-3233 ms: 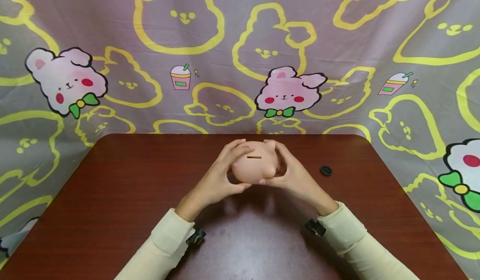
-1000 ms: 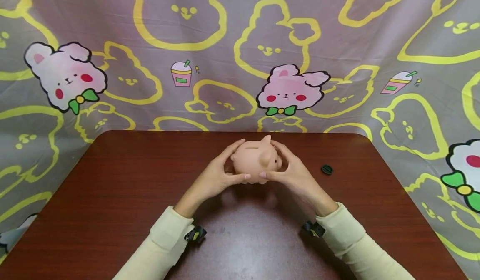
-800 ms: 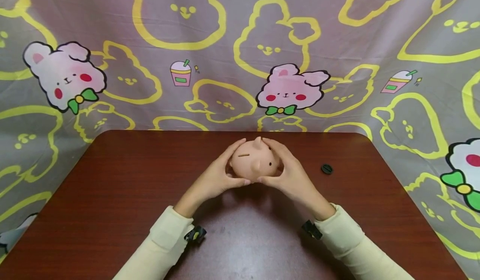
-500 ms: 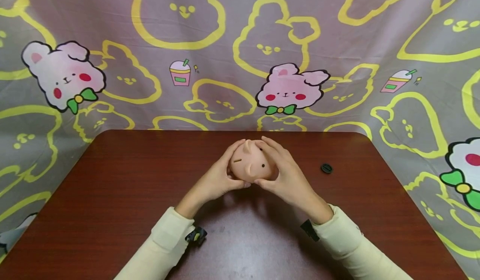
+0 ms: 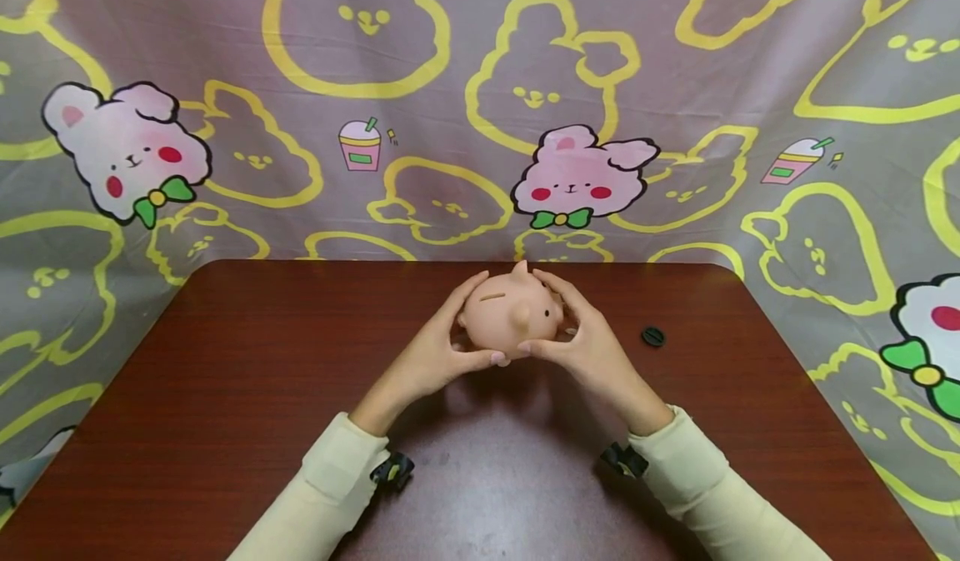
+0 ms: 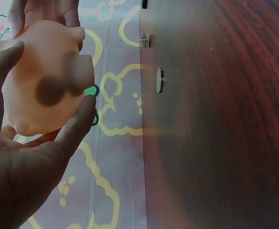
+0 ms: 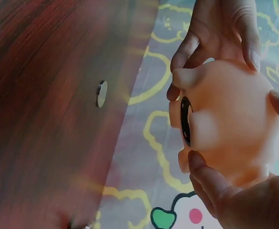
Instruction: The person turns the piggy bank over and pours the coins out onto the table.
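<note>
A pinkish piggy bank (image 5: 498, 315) is held up over the table by both hands, coin slot on top, snout towards the right. My left hand (image 5: 431, 348) grips its rear end, thumb on the near side and fingers round the far side. The right hand (image 5: 588, 348) holds the head end the same way. In the right wrist view, a dark-rimmed round hole (image 7: 185, 121) shows in the belly between the stubby legs. Dark patches show on the body in the left wrist view. A silver coin (image 7: 101, 94) lies on the table below.
A black round plug (image 5: 653, 337) with a ridge across it lies on the table right of the hands. The brown wooden table (image 5: 247, 394) reaches back to a cartoon-printed curtain (image 5: 442, 127). A silver disc (image 6: 159, 79) shows on the tabletop in the left wrist view.
The piggy bank was tipped and turned between both hands: half a second ago its face pointed up towards the head camera, now the snout points right. The grip stays; the black plug stays put.
</note>
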Action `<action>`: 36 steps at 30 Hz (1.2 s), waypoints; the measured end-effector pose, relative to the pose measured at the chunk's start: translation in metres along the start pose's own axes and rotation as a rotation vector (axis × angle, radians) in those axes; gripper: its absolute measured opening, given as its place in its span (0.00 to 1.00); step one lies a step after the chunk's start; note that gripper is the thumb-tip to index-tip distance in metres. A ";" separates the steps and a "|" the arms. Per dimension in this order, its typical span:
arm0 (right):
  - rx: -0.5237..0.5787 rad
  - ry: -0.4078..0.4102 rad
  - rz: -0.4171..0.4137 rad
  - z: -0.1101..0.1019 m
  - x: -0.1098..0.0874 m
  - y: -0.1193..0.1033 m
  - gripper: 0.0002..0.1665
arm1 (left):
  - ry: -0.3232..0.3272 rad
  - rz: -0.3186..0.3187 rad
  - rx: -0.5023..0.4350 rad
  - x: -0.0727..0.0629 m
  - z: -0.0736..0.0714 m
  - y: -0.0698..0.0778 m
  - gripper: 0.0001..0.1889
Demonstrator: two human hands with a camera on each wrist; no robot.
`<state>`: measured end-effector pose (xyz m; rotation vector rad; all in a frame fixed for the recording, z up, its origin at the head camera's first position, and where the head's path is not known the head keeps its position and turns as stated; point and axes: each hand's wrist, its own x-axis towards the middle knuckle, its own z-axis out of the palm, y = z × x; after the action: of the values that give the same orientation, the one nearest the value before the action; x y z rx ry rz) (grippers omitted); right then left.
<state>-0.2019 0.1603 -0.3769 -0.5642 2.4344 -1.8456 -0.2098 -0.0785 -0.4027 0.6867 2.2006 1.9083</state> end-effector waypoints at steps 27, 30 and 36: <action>0.328 -0.114 0.259 0.003 0.002 0.024 0.52 | 0.165 0.156 0.624 -0.002 0.008 0.017 0.48; 0.317 -0.133 0.257 0.002 0.001 0.024 0.52 | 0.166 0.167 0.760 -0.004 0.013 0.022 0.48; 0.311 -0.140 0.258 0.002 0.001 0.025 0.51 | 0.161 0.140 0.747 -0.006 0.013 0.023 0.48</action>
<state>-0.2092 0.1642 -0.4007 -0.3278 1.9716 -1.9447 -0.1932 -0.0675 -0.3836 0.8117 3.0577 1.1697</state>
